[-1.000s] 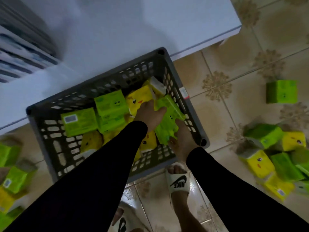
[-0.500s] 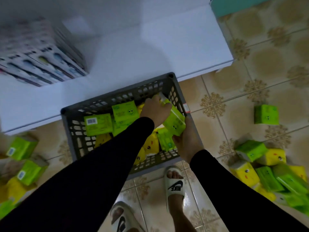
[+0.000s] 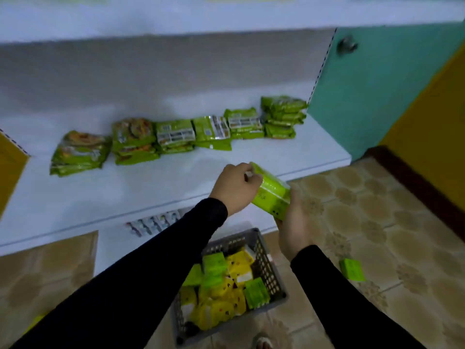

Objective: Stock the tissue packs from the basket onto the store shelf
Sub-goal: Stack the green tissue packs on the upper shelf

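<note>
Head view: both hands hold one bright green, glossy plastic-wrapped tissue pack (image 3: 273, 195) above the front edge of the white store shelf (image 3: 156, 187). The left hand (image 3: 235, 187) curls over its upper end; the right hand (image 3: 293, 222) cups it from below. The grey slatted plastic basket (image 3: 270, 269) of green and yellow packs sits on the floor beneath.

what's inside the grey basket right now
The grey basket holds a loose heap of yellow tissue packs and green tissue packs. The left sleeve covers its left part, and whatever lies beneath the top layer is hidden.
</note>
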